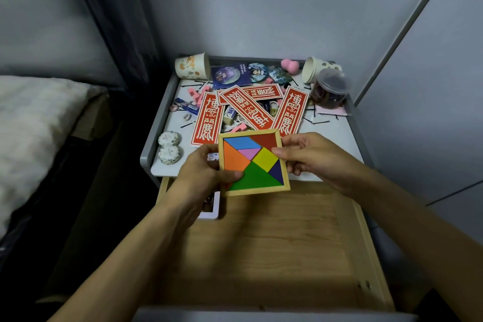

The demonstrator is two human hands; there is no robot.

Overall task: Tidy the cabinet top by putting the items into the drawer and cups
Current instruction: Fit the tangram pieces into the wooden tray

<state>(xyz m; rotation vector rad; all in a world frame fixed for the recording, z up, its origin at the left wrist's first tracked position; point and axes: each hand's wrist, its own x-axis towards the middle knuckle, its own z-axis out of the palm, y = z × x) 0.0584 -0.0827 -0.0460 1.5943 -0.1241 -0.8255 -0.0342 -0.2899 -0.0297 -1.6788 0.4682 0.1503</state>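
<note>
The grey-rimmed white worktop (335, 137) beyond the fingers (279, 151) is lying mostly uncleared, while left hand (206, 174) and right hand (309, 161) are gripping a colourful wooden-framed square tangram (253, 162) above the open wooden drawer (274, 243).

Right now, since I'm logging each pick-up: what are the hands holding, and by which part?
The square wooden-framed tangram puzzle of coloured pieces, held by both hands: left-hand grip on its left edge, right-hand grip pinching its right edge.

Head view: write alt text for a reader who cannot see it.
A left hand and right hand hold a wooden tangram puzzle by its edges over an open drawer. Behind, the cabinet top is strewn with red paper strips, round badges, hairpins and two tipped paper cups.
</note>
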